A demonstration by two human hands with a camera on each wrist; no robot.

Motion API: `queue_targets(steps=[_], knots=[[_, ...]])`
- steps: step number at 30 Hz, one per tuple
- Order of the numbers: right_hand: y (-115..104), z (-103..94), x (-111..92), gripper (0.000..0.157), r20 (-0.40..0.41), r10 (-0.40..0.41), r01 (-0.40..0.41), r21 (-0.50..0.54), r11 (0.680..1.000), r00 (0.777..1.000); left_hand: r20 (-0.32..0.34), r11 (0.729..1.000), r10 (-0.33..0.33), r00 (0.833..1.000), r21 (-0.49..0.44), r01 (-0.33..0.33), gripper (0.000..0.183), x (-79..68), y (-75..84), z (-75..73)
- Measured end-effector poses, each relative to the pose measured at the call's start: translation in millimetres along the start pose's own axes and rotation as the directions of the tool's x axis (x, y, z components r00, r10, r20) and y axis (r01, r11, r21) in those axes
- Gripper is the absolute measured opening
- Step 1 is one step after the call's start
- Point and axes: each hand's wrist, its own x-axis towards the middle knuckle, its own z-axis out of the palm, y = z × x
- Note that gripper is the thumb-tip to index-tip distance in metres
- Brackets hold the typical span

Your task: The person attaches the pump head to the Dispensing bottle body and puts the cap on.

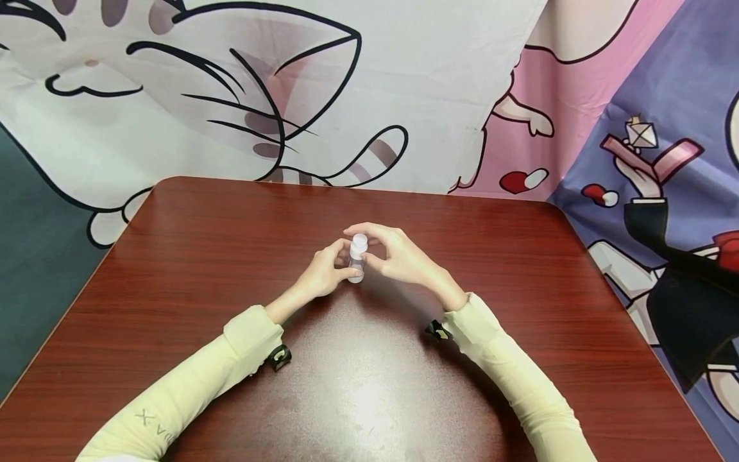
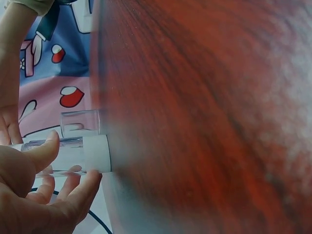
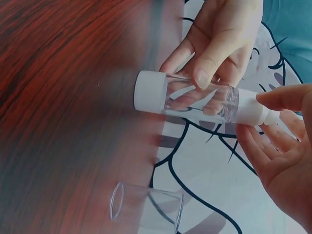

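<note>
A small clear bottle (image 1: pixel 356 262) with a white base stands upright near the middle of the table. Its white top (image 3: pixel 249 107) narrows to a small nozzle. My left hand (image 1: pixel 324 271) holds the clear body from the left, thumb on the near side and fingers behind. From the right, my right hand (image 1: pixel 404 255) pinches the white top between thumb and fingers, as the right wrist view shows. Beside the bottle, a clear open-ended cap (image 3: pixel 146 207) stands apart on the table; the right hand hides it in the head view.
The dark red wooden table (image 1: pixel 231 231) has rounded far corners. Behind it hangs a cloth printed with cartoon figures (image 1: pixel 427 77). Black wrist cameras (image 1: pixel 280 357) sit at both pale yellow sleeves (image 1: pixel 190 378). A bright reflection lies on the near tabletop.
</note>
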Motion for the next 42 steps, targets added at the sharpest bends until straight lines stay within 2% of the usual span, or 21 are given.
queue_targets(steps=[6,11,19,23,26,30,34,38,42], knots=[[-1.0,-1.9,-2.0,0.041,-0.008,0.030,-0.030,0.031,0.999,1.000,0.000,1.000,-0.008,1.000,0.011,0.008,0.043,0.0,1.2,-0.2],[-2.3,-2.0,-2.9,0.041,-0.014,0.054,-0.053,0.006,0.999,0.998,-0.003,1.000,-0.009,1.000,0.010,0.009,0.042,-0.2,2.3,-0.6],[-3.2,2.6,-1.4,0.033,-0.129,0.025,-0.050,-0.195,0.980,0.991,-0.005,1.000,-0.005,1.000,-0.006,0.005,0.041,-0.6,2.4,-0.9],[-2.5,7.3,1.1,0.032,-0.169,0.025,-0.063,-0.219,0.974,0.985,-0.005,1.000,-0.005,1.000,-0.008,0.005,0.041,-1.1,2.2,-0.6],[-1.6,9.8,2.2,0.039,-0.161,0.017,-0.055,-0.233,0.971,0.987,-0.001,1.000,-0.008,1.000,-0.005,0.008,0.041,-1.1,1.8,-0.5],[-1.8,9.9,3.5,0.048,-0.091,0.000,-0.017,-0.188,0.982,0.996,0.003,1.000,-0.013,1.000,0.004,0.013,0.043,-1.1,1.4,-0.8],[-2.9,7.7,4.4,0.045,-0.019,0.009,-0.010,-0.078,0.997,1.000,0.000,1.000,-0.013,1.000,0.011,0.013,0.046,-1.3,2.0,-1.1],[-2.8,5.0,3.7,0.044,0.004,0.014,-0.014,-0.002,1.000,1.000,-0.004,1.000,-0.004,1.000,0.009,0.004,0.047,-0.5,1.5,0.2],[-1.1,3.5,2.0,0.045,0.007,0.012,-0.012,0.019,1.000,1.000,-0.005,1.000,-0.007,1.000,0.002,0.007,0.045,0.0,0.4,0.6]])
